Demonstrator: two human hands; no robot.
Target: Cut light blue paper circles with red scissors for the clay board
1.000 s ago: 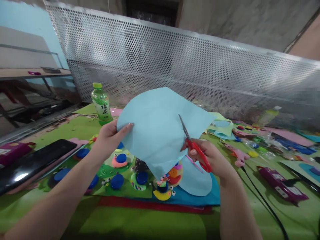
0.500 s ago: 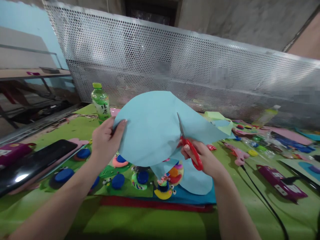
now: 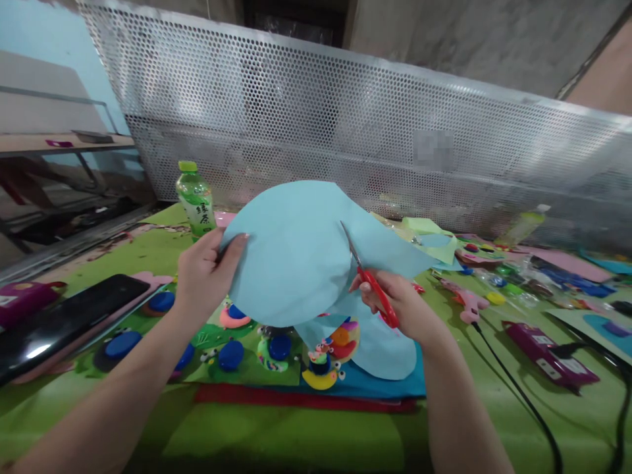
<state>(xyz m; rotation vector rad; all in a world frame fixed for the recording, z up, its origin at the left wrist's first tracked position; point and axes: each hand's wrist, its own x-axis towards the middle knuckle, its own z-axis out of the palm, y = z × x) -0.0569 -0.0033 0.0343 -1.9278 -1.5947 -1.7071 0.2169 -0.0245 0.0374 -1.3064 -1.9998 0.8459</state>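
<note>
A large sheet of light blue paper (image 3: 291, 253) is held up in front of me, its left side cut to a rounded outline. My left hand (image 3: 207, 263) pinches its left edge, thumb on the near face. My right hand (image 3: 395, 299) grips red-handled scissors (image 3: 376, 296), whose blades lie on the right part of the sheet, pointing up and left. The offcut side of the paper spreads to the right of the blades. Below the sheet, a green board carries blue bottle caps (image 3: 231, 355) and a yellow snail figure (image 3: 320, 376).
A green tea bottle (image 3: 196, 204) stands behind my left hand. A black phone (image 3: 74, 322) lies at left. To the right are a pink glue gun (image 3: 467, 299) with a cord and a purple power strip (image 3: 550, 352). A perforated metal panel (image 3: 296, 118) stands behind the table.
The scissor blades have shifted slightly up and left along the paper and look more closed. The view has drifted a little; my left hand keeps its hold.
</note>
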